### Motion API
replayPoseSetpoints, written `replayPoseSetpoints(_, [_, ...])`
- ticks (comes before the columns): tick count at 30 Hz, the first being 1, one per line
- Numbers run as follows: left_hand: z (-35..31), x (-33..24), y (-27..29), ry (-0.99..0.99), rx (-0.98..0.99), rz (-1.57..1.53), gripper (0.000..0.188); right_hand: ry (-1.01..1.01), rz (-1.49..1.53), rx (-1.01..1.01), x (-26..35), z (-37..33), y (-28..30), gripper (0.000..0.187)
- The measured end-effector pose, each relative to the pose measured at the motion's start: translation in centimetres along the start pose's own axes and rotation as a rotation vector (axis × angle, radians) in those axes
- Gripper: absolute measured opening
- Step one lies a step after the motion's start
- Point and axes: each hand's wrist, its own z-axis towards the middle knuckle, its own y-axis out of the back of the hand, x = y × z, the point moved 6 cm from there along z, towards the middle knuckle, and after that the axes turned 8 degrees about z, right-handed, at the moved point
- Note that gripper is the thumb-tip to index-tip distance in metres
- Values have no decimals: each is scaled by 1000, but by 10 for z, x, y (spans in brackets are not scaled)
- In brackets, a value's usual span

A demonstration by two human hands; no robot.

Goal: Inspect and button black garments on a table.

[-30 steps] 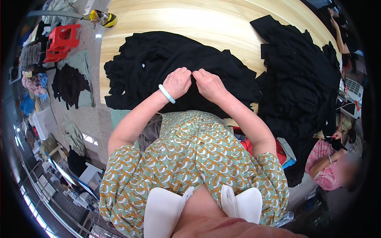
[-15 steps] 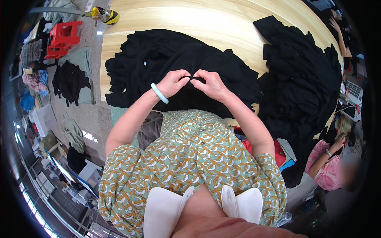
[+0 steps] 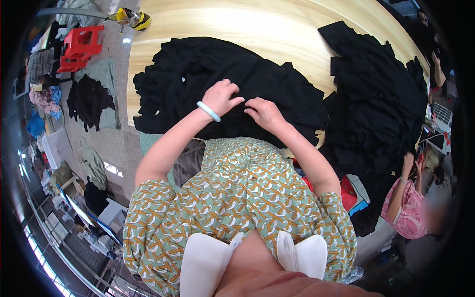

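A wide, jagged-edged heap of black cloth (image 3: 198, 64) is spread before me, with a tiny white tag (image 3: 183, 79) on its left part. My left hand (image 3: 220, 97), a pale bracelet (image 3: 208, 111) at the wrist, is over the middle of this cloth. Its thumb and bent fingers are apart, with nothing seen between them. Close by on the right, my right hand (image 3: 267, 114) is low over the cloth's near part. Its thumb and forefinger point left with a small gap between them, and I see no raised fold there.
The black cloth lies on a pale wooden table (image 3: 237, 20). A second black cloth pile (image 3: 373, 99) is at the right. Red stools (image 3: 79, 48) and dark cloth (image 3: 91, 101) are on the left. A co-worker in a pink top (image 3: 405, 210) is at the lower right.
My hands have come apart from a shared pinch on the black cloth. The left has lifted away and the right has shifted slightly right and down. The co-worker's arms have moved.
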Motion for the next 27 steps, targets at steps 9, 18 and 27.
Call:
replayPoseSetpoints(9, [24,-2,-56,-50,282,249,17,-81,-23,4,-8,-12,-16,11])
replayPoseSetpoints(18, [14,21,-41,400,114,-641,24,-29,74,-165,-3,1,7,11])
replayPoseSetpoints(27, [20,23,-47,322,149,-460,22,-38,98,-209,-5,8,14,11])
